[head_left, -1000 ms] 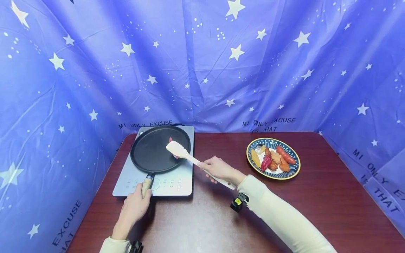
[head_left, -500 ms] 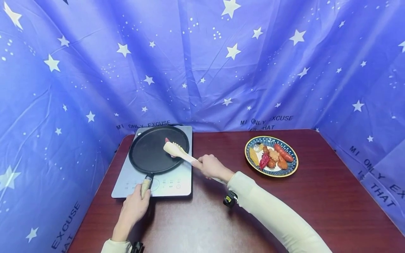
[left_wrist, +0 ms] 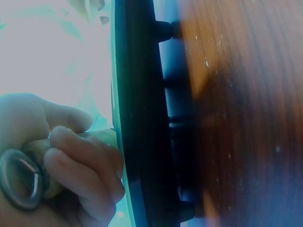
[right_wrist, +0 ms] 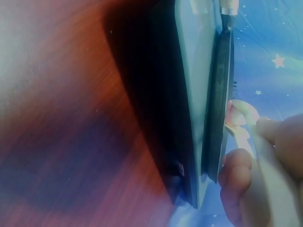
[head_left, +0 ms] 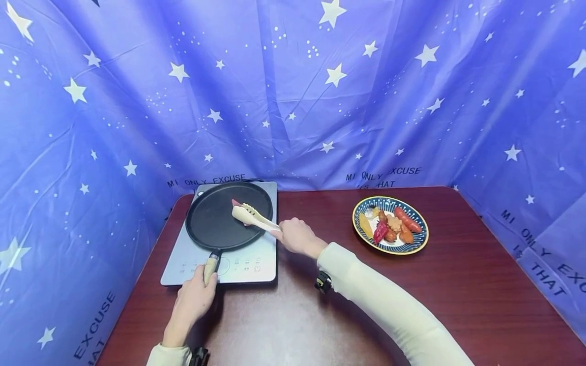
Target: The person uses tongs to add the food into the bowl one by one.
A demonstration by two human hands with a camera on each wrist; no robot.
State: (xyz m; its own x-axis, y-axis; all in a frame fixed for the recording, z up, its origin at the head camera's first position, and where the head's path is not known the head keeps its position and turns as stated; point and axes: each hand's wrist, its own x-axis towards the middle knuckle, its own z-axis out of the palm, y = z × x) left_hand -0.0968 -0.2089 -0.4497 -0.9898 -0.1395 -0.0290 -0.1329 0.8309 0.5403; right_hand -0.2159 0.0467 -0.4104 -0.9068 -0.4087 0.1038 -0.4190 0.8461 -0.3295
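Observation:
The left hand (head_left: pixel 194 300) grips the wooden handle (head_left: pixel 211 268) of a round black frying pan (head_left: pixel 210 218) that sits on a silver induction cooker (head_left: pixel 176 264). In the left wrist view, its fingers (left_wrist: pixel 85 161) curl around the handle, and a metal hanging ring (left_wrist: pixel 21 179) shows at the end. My right hand (head_left: pixel 299 238) holds cream tongs (head_left: pixel 249 217) whose head reaches over the right half of the pan. A small pink-red piece (head_left: pixel 236 203) shows at the tongs' head, mostly hidden by it. Thumb and fingers press the tongs' arms (right_wrist: pixel 265 163) in the right wrist view.
To the right, a blue-patterned oval plate (head_left: pixel 389 203) bears two red sausages (head_left: pixel 407 219), a dark pink piece (head_left: pixel 380 232) and several other food pieces. Starry blue curtains (head_left: pixel 297 101) enclose the dark red wooden table (head_left: pixel 458 284) at the back and sides.
The right hand and tongs have moved left, bringing the tongs' head and the pink-red piece further over the pan. The left hand keeps its grip on the handle. The view has shifted slightly.

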